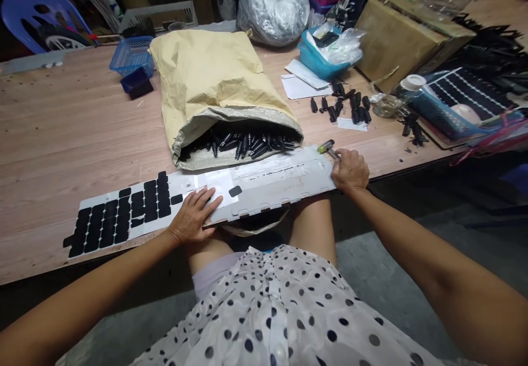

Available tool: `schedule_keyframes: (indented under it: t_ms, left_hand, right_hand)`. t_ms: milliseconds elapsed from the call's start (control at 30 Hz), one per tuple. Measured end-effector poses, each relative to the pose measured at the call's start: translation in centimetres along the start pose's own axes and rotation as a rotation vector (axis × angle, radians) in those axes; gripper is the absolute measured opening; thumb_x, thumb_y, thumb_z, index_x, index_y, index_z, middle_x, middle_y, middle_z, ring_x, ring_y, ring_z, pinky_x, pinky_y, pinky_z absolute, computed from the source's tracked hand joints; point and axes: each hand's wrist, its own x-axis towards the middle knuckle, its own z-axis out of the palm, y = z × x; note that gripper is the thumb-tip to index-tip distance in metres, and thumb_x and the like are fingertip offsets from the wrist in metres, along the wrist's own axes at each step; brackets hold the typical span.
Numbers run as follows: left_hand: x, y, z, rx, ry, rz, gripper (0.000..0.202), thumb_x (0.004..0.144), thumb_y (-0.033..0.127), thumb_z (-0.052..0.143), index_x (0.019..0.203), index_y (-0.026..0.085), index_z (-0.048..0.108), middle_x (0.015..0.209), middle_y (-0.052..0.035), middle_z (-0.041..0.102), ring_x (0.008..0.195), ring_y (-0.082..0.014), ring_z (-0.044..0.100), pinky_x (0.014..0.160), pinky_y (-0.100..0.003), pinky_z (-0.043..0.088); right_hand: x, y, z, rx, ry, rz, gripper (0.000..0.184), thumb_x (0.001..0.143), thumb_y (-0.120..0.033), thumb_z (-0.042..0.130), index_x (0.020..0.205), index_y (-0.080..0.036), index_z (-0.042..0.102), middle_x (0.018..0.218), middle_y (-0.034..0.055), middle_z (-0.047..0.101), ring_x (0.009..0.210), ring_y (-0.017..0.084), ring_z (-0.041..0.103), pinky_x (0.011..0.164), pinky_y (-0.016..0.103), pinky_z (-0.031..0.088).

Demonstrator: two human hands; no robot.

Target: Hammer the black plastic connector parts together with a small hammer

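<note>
A long white backing sheet (272,182) lies along the table's front edge, with several black rectangular stickers (119,215) on its left part. My left hand (193,217) rests flat on the sheet near its middle, fingers stretched out. At the sheet's right end, my right hand (350,171) is closed around a small tool with a green and yellow handle (325,147). One lone black sticker (235,191) sits just right of my left fingers.
A tan paper sack (214,86) lies open toward me, full of small black plastic parts (251,144). More black parts (344,107) are scattered at right, near a cardboard box (404,36), blue baskets (132,55) and a bagged bundle (274,6). The wooden table (61,124) ends at my knees.
</note>
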Motion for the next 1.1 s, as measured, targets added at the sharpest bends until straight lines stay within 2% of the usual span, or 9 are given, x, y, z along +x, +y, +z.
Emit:
schedule_keyframes:
  t_ms: [133, 400, 533, 700, 933, 1100]
  left_hand:
    - [0.0, -0.1, -0.1, 0.007, 0.038, 0.018, 0.082, 0.076, 0.041, 0.065, 0.154, 0.024, 0.050, 0.161, -0.0141, 0.046, 0.147, -0.0425, 0.038, 0.120, -0.056, 0.030]
    - [-0.7, 0.8, -1.0, 0.008, 0.039, 0.051, 0.078, 0.082, 0.038, 0.060, 0.157, 0.024, 0.045, 0.162, -0.0149, 0.045, 0.148, -0.0406, 0.039, 0.121, -0.054, 0.031]
    - [-1.5, 1.1, -0.7, -0.001, 0.055, 0.050, 0.078, 0.085, 0.038, 0.059, 0.159, 0.024, 0.042, 0.163, -0.0147, 0.045, 0.150, -0.0398, 0.038, 0.122, -0.054, 0.029]
    - [-1.8, 1.2, -0.1, -0.010, 0.082, 0.050, 0.080, 0.081, 0.046, 0.063, 0.157, 0.025, 0.047, 0.162, -0.0135, 0.047, 0.149, -0.0403, 0.039, 0.123, -0.052, 0.028]
    - [-1.3, 0.8, -0.4, 0.029, 0.086, 0.041, 0.077, 0.082, 0.040, 0.063, 0.156, 0.024, 0.048, 0.161, -0.0147, 0.048, 0.147, -0.0404, 0.042, 0.122, -0.052, 0.030]
    - [-0.8, 0.1, -0.4, 0.013, 0.034, 0.026, 0.080, 0.076, 0.040, 0.064, 0.154, 0.025, 0.051, 0.159, -0.0141, 0.050, 0.146, -0.0422, 0.042, 0.120, -0.054, 0.031]
  right_hand:
    - [0.0, -0.2, 0.0, -0.006, 0.016, -0.008, 0.033, 0.093, -0.022, 0.045, 0.119, -0.018, 0.064, 0.098, 0.0119, 0.055, 0.088, 0.027, 0.044, 0.071, 0.035, 0.028]
    - [-1.2, 0.1, -0.3, -0.069, 0.016, -0.022, 0.033, 0.095, -0.023, 0.043, 0.120, -0.018, 0.064, 0.096, 0.0116, 0.055, 0.089, 0.027, 0.046, 0.072, 0.035, 0.031]
    - [-1.8, 0.3, -0.6, -0.107, -0.006, -0.038, 0.033, 0.097, -0.023, 0.041, 0.121, -0.017, 0.063, 0.095, 0.0106, 0.055, 0.089, 0.027, 0.048, 0.074, 0.035, 0.033]
    - [-1.9, 0.4, -0.4, -0.110, 0.008, -0.048, 0.032, 0.098, -0.022, 0.040, 0.119, -0.017, 0.064, 0.093, 0.0096, 0.055, 0.087, 0.027, 0.050, 0.073, 0.035, 0.034]
    - [-1.5, 0.5, 0.6, -0.055, 0.062, -0.071, 0.031, 0.094, -0.022, 0.046, 0.118, -0.019, 0.065, 0.092, 0.0097, 0.055, 0.086, 0.026, 0.048, 0.071, 0.034, 0.032]
    - [-1.0, 0.5, 1.2, -0.021, 0.077, -0.062, 0.032, 0.093, -0.022, 0.046, 0.119, -0.019, 0.065, 0.093, 0.0110, 0.056, 0.087, 0.027, 0.047, 0.069, 0.034, 0.029]
